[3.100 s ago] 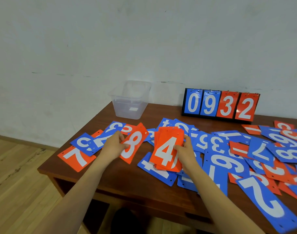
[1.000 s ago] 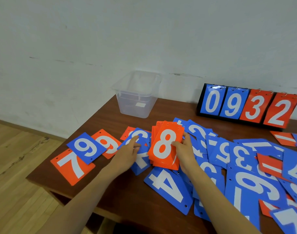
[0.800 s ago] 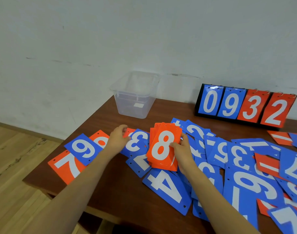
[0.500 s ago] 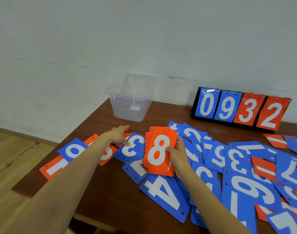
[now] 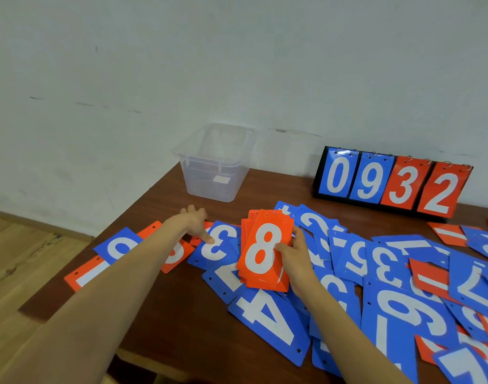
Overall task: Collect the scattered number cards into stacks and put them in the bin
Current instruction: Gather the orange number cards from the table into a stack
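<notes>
My right hand (image 5: 294, 252) grips a stack of orange number cards (image 5: 265, 253) with a white 8 on top, tilted above the table. My left hand (image 5: 194, 221) reaches left of the stack, fingers spread, resting on an orange card (image 5: 200, 236) that is mostly hidden under a blue 3 card (image 5: 218, 245). Blue and orange cards lie scattered over the table, among them a large blue 4 (image 5: 267, 320) near me. The clear plastic bin (image 5: 215, 164) stands at the table's far left, with no cards visible in it.
A black scoreboard stand (image 5: 389, 181) showing 0 9 3 2 is at the back against the wall. The brown table's (image 5: 159, 314) left edge drops to a wooden floor (image 5: 18, 253). Several overlapping cards cover the right side.
My left hand left the blue card and moved forward-left to the orange card beside the blue 3. The right hand keeps the stack, now topped by the 8 instead of the 4.
</notes>
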`<state>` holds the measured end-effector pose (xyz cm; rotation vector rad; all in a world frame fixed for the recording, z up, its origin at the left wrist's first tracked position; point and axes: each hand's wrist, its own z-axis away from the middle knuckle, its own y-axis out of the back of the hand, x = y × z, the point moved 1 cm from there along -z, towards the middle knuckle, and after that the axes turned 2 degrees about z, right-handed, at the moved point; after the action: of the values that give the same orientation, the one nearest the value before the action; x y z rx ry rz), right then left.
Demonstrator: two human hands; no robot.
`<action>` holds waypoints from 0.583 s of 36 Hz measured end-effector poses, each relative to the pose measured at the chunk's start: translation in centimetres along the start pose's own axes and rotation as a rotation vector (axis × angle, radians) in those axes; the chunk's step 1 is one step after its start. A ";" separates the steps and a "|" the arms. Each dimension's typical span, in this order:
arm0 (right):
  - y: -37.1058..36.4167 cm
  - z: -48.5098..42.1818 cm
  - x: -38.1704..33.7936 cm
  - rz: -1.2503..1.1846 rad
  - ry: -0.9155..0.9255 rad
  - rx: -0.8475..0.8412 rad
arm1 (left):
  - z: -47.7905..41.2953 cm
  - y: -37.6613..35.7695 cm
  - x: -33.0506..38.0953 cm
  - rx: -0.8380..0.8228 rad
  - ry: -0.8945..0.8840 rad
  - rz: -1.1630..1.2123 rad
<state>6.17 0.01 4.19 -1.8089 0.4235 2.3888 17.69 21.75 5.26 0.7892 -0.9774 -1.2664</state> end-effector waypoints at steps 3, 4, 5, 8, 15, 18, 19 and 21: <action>0.2 0.1 -0.2 -0.001 0.010 0.005 | 0.2 0.1 0.1 -0.004 -0.006 -0.038; 0.3 0.1 -0.2 0.002 0.013 0.007 | 0.3 0.1 0.2 -0.006 -0.005 -0.055; 0.3 0.1 -0.3 0.005 0.016 0.009 | 0.3 0.1 0.3 -0.008 -0.002 -0.069; 0.3 0.2 -0.2 -0.002 0.017 0.013 | 0.4 -0.1 0.2 -0.031 0.006 -0.077; 0.2 0.4 -0.1 -0.003 0.008 0.002 | 1.0 -0.5 -0.3 0.025 0.043 0.115; 0.2 0.5 -0.1 -0.009 0.008 -0.001 | 1.5 -1.1 -0.4 0.067 0.048 0.427; 0.3 0.6 -0.1 -0.008 0.011 -0.002 | 1.6 -1.2 -0.5 0.096 0.054 0.522; 0.4 0.8 -0.2 -0.006 0.015 0.000 | 2.0 -1.6 -0.7 0.179 0.062 0.692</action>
<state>5.37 -0.17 4.64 -1.8266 0.4195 2.3730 15.24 22.30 4.47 0.5445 -1.1886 -0.5601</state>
